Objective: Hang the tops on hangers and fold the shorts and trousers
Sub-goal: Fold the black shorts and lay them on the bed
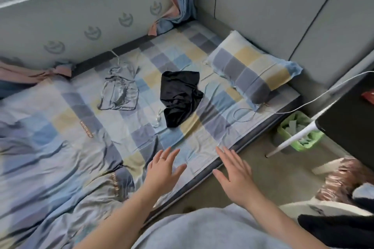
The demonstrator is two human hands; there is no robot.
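Two garments lay loose on the bed [60, 127], well apart from both hands. At the centre left of the frame sat a crumpled grey garment [118, 90], thin-strapped by the look of it and probably a top, though its shape was hard to read. Lower down, the left hand [164, 169] was held over the near edge of the sheet, grip spread, fingers straight, holding nothing. At the centre lay a black garment [180, 97], bunched up, likely shorts. The right hand [236, 176] was likewise spread and empty at the bed's edge. A checked pillow [249, 72] rested at the upper right, with a green bin [297, 133] on the floor below it. Neither piece looked started; the step in hand seemed to be the reach for one. The next move called for leaning forward and pinching the black garment at its waistband, then spreading it flat to fold.
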